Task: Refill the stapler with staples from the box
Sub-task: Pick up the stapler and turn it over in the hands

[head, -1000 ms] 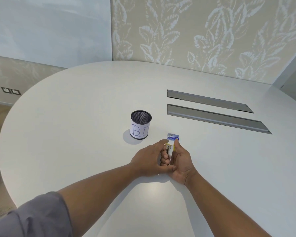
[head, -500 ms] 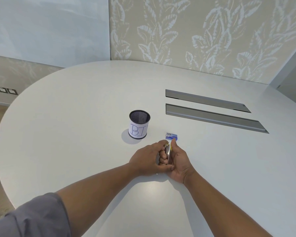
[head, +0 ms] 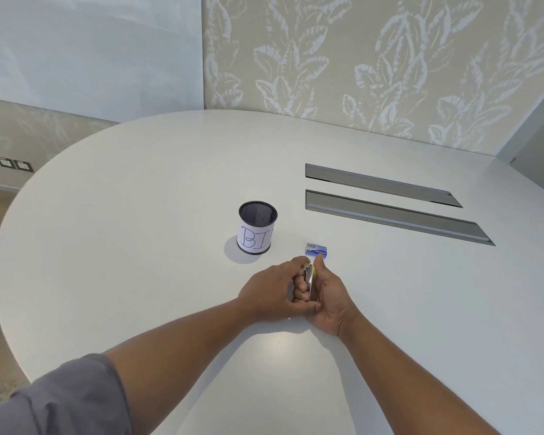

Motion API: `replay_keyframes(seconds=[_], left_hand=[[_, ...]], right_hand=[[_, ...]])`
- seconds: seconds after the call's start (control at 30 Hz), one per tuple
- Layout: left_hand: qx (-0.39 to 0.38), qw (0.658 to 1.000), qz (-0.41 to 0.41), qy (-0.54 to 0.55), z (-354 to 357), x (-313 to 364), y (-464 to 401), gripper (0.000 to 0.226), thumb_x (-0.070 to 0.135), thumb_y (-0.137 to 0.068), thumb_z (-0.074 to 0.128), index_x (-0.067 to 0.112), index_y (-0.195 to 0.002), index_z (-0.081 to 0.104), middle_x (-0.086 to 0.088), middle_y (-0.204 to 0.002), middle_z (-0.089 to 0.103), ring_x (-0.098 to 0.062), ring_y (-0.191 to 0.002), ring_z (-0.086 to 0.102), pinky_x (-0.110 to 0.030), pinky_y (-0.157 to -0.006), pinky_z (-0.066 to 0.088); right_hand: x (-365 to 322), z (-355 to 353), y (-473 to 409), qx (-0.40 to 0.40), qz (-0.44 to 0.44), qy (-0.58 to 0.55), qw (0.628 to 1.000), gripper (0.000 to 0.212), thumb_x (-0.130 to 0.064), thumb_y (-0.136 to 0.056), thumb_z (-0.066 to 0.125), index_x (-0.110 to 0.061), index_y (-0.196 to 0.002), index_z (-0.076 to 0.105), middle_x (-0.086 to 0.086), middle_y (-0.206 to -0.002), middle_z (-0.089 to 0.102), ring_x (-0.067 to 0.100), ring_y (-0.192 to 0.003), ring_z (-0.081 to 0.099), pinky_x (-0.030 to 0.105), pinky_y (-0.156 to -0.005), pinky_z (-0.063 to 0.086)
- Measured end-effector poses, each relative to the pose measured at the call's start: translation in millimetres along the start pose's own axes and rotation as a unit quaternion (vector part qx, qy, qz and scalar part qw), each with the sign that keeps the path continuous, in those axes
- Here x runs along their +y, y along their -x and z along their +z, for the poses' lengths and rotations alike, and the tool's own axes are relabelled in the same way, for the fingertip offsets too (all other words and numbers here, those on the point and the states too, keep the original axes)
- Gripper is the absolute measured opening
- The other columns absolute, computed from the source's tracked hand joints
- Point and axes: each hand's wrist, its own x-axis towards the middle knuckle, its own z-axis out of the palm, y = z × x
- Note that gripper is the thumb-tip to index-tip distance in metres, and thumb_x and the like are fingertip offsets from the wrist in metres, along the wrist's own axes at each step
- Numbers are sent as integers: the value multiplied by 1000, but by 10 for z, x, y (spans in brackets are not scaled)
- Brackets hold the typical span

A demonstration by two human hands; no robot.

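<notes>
Am gripping stapler (head: pixel 308 279) with both hands, left hand (head: pixel 269 293) and right hand (head: pixel 328 296) fingers curled tight; likely opening it; next, reaching for box (head: pixel 317 249).

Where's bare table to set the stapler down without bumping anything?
Bare table lies left of the mesh cup, and also right of the staple box, below the two slots. It is crowded between the cup, the box and both hands gripping the stapler.
</notes>
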Motion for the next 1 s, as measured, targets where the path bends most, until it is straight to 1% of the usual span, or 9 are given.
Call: replay_keyframes(seconds=[0.23, 0.37, 0.47, 0.57, 0.67, 0.77, 0.83, 0.93, 1.0], left_hand=[[3, 1000, -18, 6, 5, -26, -4, 68, 84, -62, 64, 53, -115, 35, 26, -90, 56, 6, -74, 56, -25, -55, 41], [10, 999, -32, 20, 9, -31, 5, 74, 77, -63, 67, 55, -124, 32, 26, -97, 57, 4, -76, 57, -25, -60, 42], [1, 999, -37, 36, -3, -62, -10, 81, 80, -58, 70, 51, -124, 32, 28, -103, 52, 8, -74, 55, -24, -60, 40], [-13, 997, -50, 60, -3, -102, -36, 85, 83, -51, 72, 53, -120, 34, 28, -108, 53, 3, -72, 56, -24, -62, 41], [-7, 991, -64, 116, 11, -138, -77, 63, 78, -63, 71, 52, -113, 43, 23, -100, 62, 0, -61, 53, -27, -64, 45], [40, 978, -71, 190, 14, -157, -102, 32, 68, -78, 66, 44, -99, 58, 18, -86, 66, -1, -52, 46, -19, -58, 41], [62, 966, -82, 238, 11, -145, -125, 26, 58, -83, 69, 34, -92, 67, 12, -80, 68, -3, -51, 45, -18, -56, 41], [46, 949, -110, 293, 31, -62, -159, 22, 46, -86, 73, 25, -91, 71, 3, -82, 72, -10, -58, 55, -29, -65, 51], [35, 937, -122, 326, 71, 23, -176, 19, 40, -89, 71, 22, -91, 70, -2, -82, 74, -10, -64, 61, -31, -68, 53]], right_hand=[[-20, -5, 15, -10, 1, -2, 1000, 60, -66, -91, 55, -7, -86, 69, 8, -72, 59, 18, -55, 48, 24, -48, 44], [-17, 9, 47, 17, -37, 38, 998, 39, -40, -90, 72, -7, -107, 63, 12, -85, 66, 22, -67, 56, 29, -55, 53], [-7, -2, 50, 48, -92, 73, 992, 25, -21, -87, 76, -11, -102, 59, 11, -88, 69, 22, -67, 63, 33, -60, 57], [-23, -57, 46, 68, -119, 77, 987, 18, -20, -91, 73, -10, -91, 58, 15, -83, 68, 26, -70, 66, 36, -64, 60], [-55, -103, 35, 69, -145, 93, 983, 27, -32, -85, 72, -8, -92, 61, 11, -82, 68, 24, -76, 67, 39, -71, 58], [-29, -110, 11, 75, -149, 77, 983, 31, -35, -86, 69, -8, -99, 65, 9, -82, 68, 19, -74, 68, 36, -73, 61], [-6, -125, -11, 84, -141, 66, 984, 30, -37, -87, 67, -9, -99, 69, 11, -84, 69, 21, -76, 69, 40, -77, 62], [6, -136, -25, 87, -133, 54, 986, 25, -32, -100, 60, -9, -97, 71, 18, -86, 69, 26, -81, 68, 48, -81, 62], [9, -132, -16, 85, -140, 58, 985, 23, -27, -104, 55, -8, -101, 66, 21, -91, 70, 27, -81, 71, 45, -70, 62]])
